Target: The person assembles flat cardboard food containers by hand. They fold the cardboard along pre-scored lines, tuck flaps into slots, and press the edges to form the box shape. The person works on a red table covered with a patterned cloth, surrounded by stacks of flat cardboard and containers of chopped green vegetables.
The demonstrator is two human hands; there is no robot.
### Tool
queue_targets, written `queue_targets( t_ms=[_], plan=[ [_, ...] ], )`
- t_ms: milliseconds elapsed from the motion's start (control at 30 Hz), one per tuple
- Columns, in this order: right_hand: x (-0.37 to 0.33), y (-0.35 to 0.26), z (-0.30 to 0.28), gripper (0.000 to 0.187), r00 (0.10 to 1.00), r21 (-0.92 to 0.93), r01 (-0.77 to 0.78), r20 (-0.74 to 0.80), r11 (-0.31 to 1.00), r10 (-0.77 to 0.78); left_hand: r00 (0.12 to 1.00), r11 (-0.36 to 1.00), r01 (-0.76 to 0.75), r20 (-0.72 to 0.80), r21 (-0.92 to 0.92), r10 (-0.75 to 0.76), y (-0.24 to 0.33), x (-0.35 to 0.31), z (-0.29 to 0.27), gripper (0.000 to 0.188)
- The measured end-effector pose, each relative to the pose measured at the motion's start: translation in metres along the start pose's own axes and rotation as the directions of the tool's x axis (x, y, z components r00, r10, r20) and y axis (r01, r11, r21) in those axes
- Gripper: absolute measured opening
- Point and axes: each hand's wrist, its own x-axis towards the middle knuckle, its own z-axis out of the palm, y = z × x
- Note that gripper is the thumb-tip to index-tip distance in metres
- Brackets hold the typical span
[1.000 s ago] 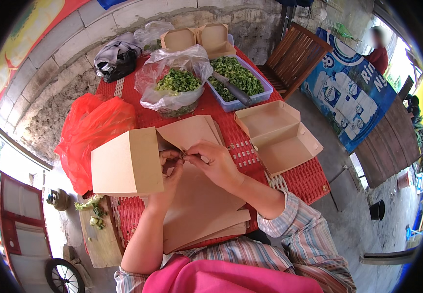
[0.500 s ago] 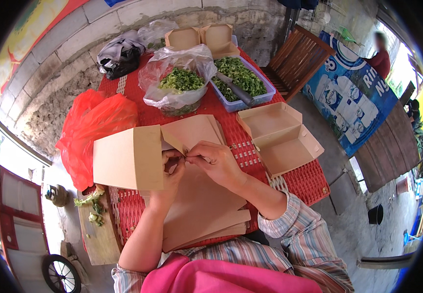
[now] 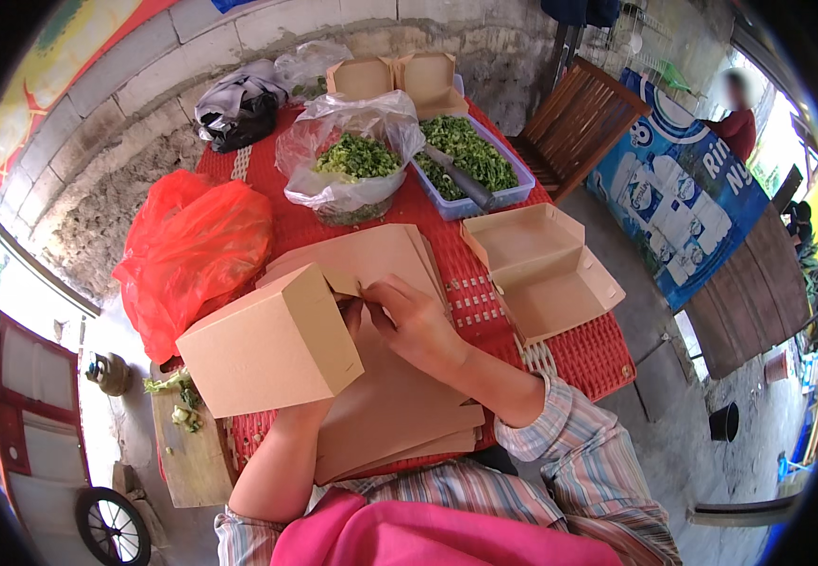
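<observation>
A brown cardboard food box (image 3: pixel 258 344), partly folded, is held tilted above a stack of flat cardboard blanks (image 3: pixel 385 406). My left hand (image 3: pixel 353 315) grips it from inside and beneath; most of that hand is hidden behind the box, with some fingers showing at its open side. Thumb and fingertips of my right hand (image 3: pixel 411 319) are closed in a pinch on the box's corner flap. To the right of my hands stands an open, folded cardboard box (image 3: pixel 549 283) at the table's edge.
On the red woven table (image 3: pixel 272 203) sit a red plastic bag (image 3: pixel 192 255), a clear bag of chopped greens (image 3: pixel 357 160), and a blue tub of greens (image 3: pixel 517 189) with a knife (image 3: pixel 466 181) across it. A cutting board (image 3: pixel 197 472) holds vegetable scraps. Behind is a wooden chair (image 3: pixel 579 118).
The cardboard box has tipped and turned, its closed side swinging down and toward me, covering more of my left hand. My right hand keeps its pinch at the flap.
</observation>
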Motion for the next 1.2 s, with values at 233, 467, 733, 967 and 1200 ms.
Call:
queue_targets(
  t_ms=[233,467,733,967,1200],
  plan=[
    [0.0,0.005,-0.008,0.022,0.998,-0.099,-0.054,0.037,0.994,0.058,0.99,0.996,-0.08,-0.115,-0.025,0.076,-0.006,-0.013,0.012,0.036],
    [0.004,0.021,-0.01,0.026,0.994,-0.149,-0.087,-0.071,0.985,0.077,0.917,0.605,-0.218,-0.051,0.765,0.396,0.002,0.003,0.019,0.037],
    [0.008,0.024,-0.022,0.021,0.969,-0.107,-0.224,-0.129,0.969,0.21,0.976,0.946,-0.186,-0.064,0.266,0.21,-0.004,-0.022,0.027,0.039],
    [0.008,0.022,-0.023,0.022,0.969,-0.239,-0.221,-0.165,0.946,0.184,0.981,0.96,-0.053,-0.193,-0.274,-0.001,-0.012,-0.04,0.053,0.041],
    [0.01,0.027,-0.019,0.024,0.938,-0.119,-0.343,-0.097,0.932,0.333,0.987,0.95,-0.155,-0.008,0.272,0.163,0.007,-0.013,0.024,0.03]
  ],
)
